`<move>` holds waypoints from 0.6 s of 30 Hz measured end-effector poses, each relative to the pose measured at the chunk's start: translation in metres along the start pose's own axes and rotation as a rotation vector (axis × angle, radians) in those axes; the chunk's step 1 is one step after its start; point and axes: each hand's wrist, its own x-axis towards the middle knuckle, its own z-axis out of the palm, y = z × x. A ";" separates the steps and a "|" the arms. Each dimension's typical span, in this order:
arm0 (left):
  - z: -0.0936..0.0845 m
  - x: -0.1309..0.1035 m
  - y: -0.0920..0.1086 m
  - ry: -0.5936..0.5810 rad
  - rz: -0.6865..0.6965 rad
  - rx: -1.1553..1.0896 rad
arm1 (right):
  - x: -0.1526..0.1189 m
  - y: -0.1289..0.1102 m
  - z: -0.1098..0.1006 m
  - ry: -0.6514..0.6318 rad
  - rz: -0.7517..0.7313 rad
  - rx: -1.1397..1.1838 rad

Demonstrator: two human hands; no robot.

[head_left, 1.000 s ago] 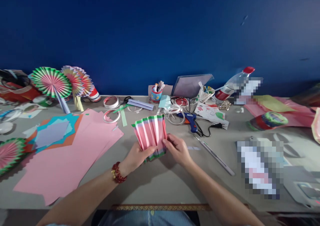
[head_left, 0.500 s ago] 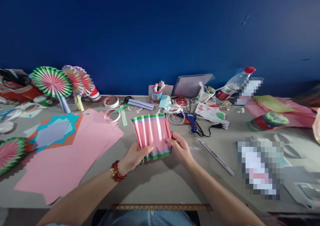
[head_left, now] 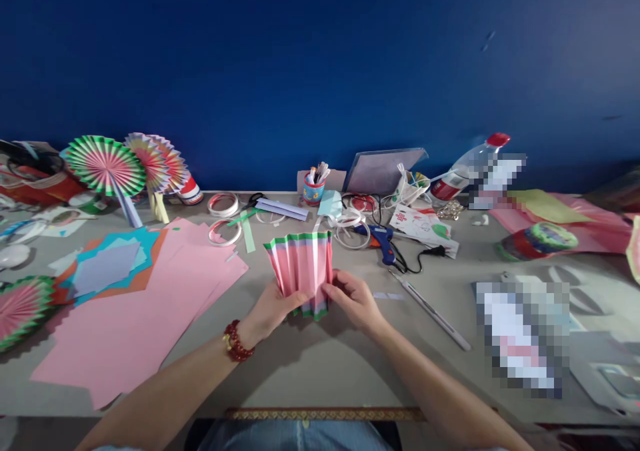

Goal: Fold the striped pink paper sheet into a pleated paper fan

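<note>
A pleated pink paper (head_left: 302, 264) with green and lilac edge strips is held up above the table in front of me. My left hand (head_left: 273, 310) pinches its lower left side, thumb lying across the folds. On the right side, my right hand (head_left: 354, 298) grips the edge with the thumb in front and the other fingers partly hidden behind. The folds stand upright and are drawn closer at the bottom than at the top. A small pale strip (head_left: 388, 296) lies on the table just right of my right hand.
Pink sheets (head_left: 135, 331) cover the left side, near finished paper fans (head_left: 106, 164). Tape rolls (head_left: 223, 204), a pen cup (head_left: 314, 190) and a blue glue gun (head_left: 383, 243) stand or lie behind. A craft knife (head_left: 433, 311) and a bottle (head_left: 465, 171) are to the right.
The pleated paper has narrowed, its folds pressed closer together at the right and bottom. My right hand has moved slightly left with that edge.
</note>
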 end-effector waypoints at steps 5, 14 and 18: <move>0.001 0.001 -0.004 -0.023 -0.002 0.077 | -0.001 0.004 0.006 -0.042 0.027 -0.082; 0.005 0.000 0.002 0.099 0.062 0.203 | -0.006 -0.005 0.005 -0.048 -0.096 -0.244; 0.006 -0.001 0.004 0.004 0.053 0.112 | -0.007 -0.008 0.005 -0.045 -0.090 -0.189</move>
